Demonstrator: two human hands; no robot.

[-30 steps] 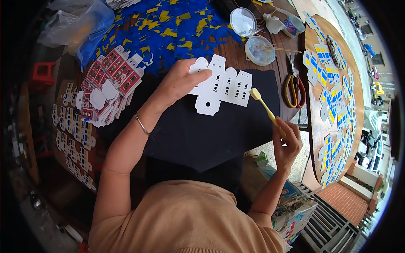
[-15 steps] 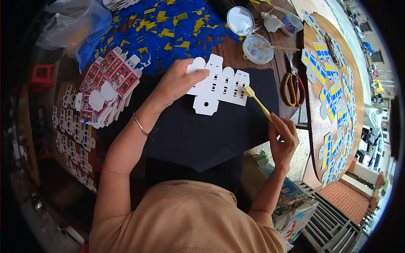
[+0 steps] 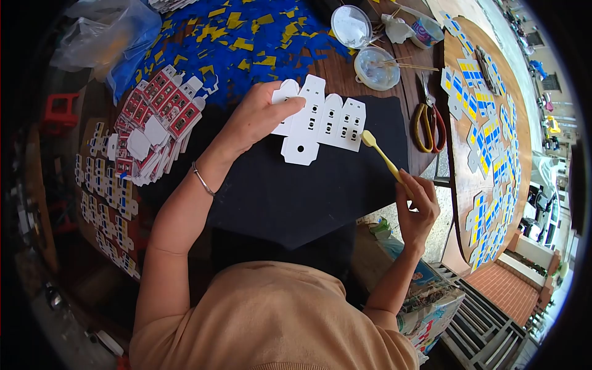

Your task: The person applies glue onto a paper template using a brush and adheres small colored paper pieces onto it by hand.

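A white die-cut card (image 3: 330,123) with small cut-out windows and one round hole is pinched at its left side by my left hand (image 3: 262,117), thumb on top. It is held over a black cloth (image 3: 290,197). My right hand (image 3: 417,209) is closed around the handle of a yellow toothbrush (image 3: 385,158), whose head is just off the card's right edge. To the left lies a stack of red-and-white printed cards (image 3: 163,117). Scissors (image 3: 428,123) with red and yellow handles rest right of the cloth.
Blue and yellow paper scraps (image 3: 246,37) cover the far side. Beyond the cloth are a plastic tub (image 3: 376,69), a round lid (image 3: 351,26) and a cup (image 3: 425,32). Blue-and-yellow cards (image 3: 490,139) lie on a round board at right; more cards (image 3: 105,179) are at left.
The toothbrush head moved left onto the card's right edge, then back slightly to the right off it. My left hand and the card have shifted slightly left and up.
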